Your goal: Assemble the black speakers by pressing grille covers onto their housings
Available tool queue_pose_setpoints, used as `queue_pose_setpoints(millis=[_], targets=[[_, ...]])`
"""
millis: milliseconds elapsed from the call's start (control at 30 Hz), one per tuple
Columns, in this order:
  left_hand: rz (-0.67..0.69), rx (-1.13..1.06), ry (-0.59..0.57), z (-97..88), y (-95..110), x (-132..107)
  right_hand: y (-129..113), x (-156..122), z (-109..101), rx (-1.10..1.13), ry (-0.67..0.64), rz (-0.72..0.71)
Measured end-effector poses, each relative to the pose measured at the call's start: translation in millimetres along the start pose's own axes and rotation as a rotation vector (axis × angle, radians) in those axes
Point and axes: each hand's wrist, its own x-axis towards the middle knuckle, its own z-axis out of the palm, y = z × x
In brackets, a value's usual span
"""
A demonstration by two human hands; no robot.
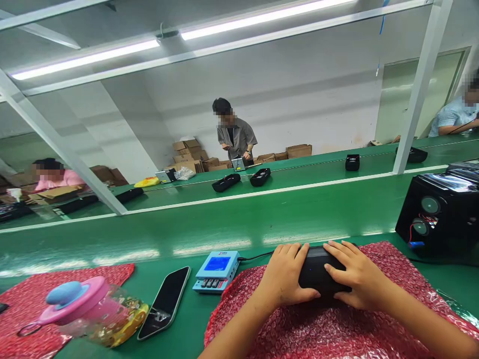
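Observation:
A black rounded device (324,274) with a tiny blue light lies on red bubble wrap (258,326), between my two hands. My left hand (288,274) wraps its left side, fingers over the far edge and thumb along the near face. On its right side rests my right hand (355,276), fingers bent over the top and thumb near the front. To the left, a light-blue tester (217,269) with a lit screen has a black cable leading toward the device. Where the cable ends is hidden behind my left hand.
A phone (164,301) and a clear bottle with a pink lid (101,309) lie to the left. Black speaker boxes (441,209) stand at the right. Beyond a low green divider, black units (226,183) sit on a belt, with a person (235,134) standing behind.

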Motion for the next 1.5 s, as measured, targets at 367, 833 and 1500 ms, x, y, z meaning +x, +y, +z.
queue_pose_setpoints(millis=[367, 833, 1500], targets=[[-0.002, 0.007, -0.005, 0.8, 0, 1, -2, 1, -3, -0.031, -0.055, -0.014], [-0.015, -0.003, -0.001, 3.2, 2, -3, -14, 6, 5, -0.153, -0.138, 0.03], [-0.003, -0.006, 0.013, 3.9, 1, -3, -15, 4, 4, -0.125, -0.074, 0.032]])
